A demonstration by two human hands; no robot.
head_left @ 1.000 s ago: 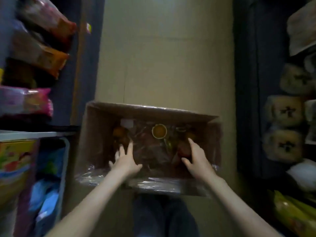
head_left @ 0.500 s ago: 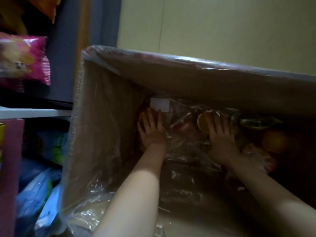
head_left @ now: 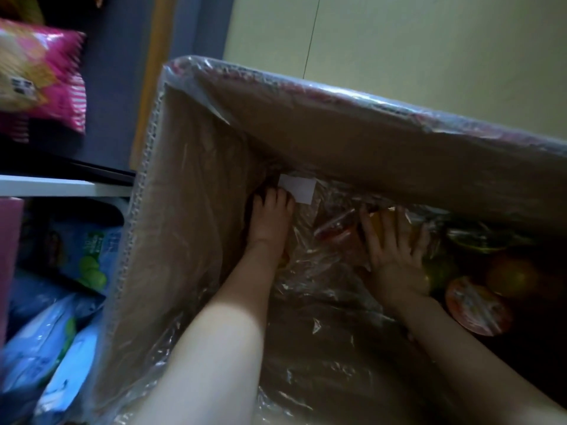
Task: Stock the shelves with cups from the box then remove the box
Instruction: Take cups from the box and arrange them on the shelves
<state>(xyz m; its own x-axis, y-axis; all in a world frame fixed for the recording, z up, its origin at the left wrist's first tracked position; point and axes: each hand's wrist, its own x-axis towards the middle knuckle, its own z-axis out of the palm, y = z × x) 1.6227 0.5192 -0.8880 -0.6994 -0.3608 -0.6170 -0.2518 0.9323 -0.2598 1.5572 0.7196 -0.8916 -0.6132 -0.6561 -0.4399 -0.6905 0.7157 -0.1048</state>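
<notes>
A large cardboard box wrapped in clear film fills the view, and both my arms reach deep into it. My left hand presses down in the far left corner beside a white label; what it touches is hidden in the dark. My right hand lies spread over an orange-lidded cup among crumpled plastic. More cups lie at the right: one with a red-orange lid and a round orange one.
A shelf unit stands at the left with a white shelf board. A pink snack bag sits above it and blue packets below. Pale floor shows beyond the box.
My head has dropped closer to the box. Both hands went from the near rim deep to the bottom, the right one settling over the orange-lidded cup.
</notes>
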